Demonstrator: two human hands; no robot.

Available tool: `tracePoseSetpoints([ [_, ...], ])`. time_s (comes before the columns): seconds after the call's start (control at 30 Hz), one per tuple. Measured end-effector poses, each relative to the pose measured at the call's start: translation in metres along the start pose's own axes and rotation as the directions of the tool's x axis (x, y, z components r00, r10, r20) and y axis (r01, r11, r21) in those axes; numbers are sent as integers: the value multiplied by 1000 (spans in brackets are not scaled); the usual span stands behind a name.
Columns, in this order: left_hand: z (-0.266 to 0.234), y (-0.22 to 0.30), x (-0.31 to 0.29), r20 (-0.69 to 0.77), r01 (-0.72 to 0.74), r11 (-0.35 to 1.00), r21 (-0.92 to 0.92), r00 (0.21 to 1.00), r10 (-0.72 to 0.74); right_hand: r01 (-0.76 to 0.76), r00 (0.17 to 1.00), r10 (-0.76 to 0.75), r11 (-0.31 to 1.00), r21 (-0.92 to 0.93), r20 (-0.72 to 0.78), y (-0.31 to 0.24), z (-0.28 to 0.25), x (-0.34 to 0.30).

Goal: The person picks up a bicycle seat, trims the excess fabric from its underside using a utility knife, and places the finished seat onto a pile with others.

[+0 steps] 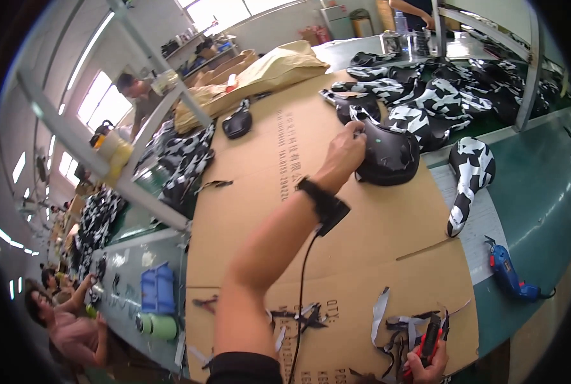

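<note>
My left hand point(346, 151) reaches far across the brown cardboard point(253, 237), its fingers closed on the narrow end of a black, saddle-shaped shell point(388, 159). The shell's broad, rounded end points toward me. At the lower right, my right hand point(428, 366) is wrapped round a red-and-black hand tool point(431, 339); its exact kind is unclear. Dark and pale trimmed strips point(379, 313) lie beside that hand. Just beyond the held shell sits another dark shell point(356, 105). A black-and-white patterned saddle-shaped piece point(472, 165) rests to the right.
Patterned pieces point(445, 96) are heaped at the far right by a metal post point(529, 83). A blue corded power tool point(511, 274) lies on the green table. Left are a small black piece point(237, 121), a blue bin point(157, 288) and a person point(74, 326).
</note>
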State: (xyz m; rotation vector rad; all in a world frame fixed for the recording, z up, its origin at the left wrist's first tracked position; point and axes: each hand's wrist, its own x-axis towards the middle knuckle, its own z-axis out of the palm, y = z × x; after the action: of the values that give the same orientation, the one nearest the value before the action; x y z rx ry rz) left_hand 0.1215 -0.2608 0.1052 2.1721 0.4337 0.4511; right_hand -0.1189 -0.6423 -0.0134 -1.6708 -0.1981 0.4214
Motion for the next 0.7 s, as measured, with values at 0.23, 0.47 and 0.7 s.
tracePoseSetpoints([
  [0.23, -127, 28, -252, 20, 110, 993, 31, 994, -111, 71, 997, -72, 997, 43, 21, -11, 1, 5],
  [0.47, -61, 1, -476, -328, 377, 922, -85, 864, -383, 286, 922, -264, 958, -38, 284, -36, 9, -12],
  [0.7, -55, -1, -482, -122, 190, 900, 393, 981, -153, 729, 674, -488, 562, -392, 555, -64, 0, -1],
])
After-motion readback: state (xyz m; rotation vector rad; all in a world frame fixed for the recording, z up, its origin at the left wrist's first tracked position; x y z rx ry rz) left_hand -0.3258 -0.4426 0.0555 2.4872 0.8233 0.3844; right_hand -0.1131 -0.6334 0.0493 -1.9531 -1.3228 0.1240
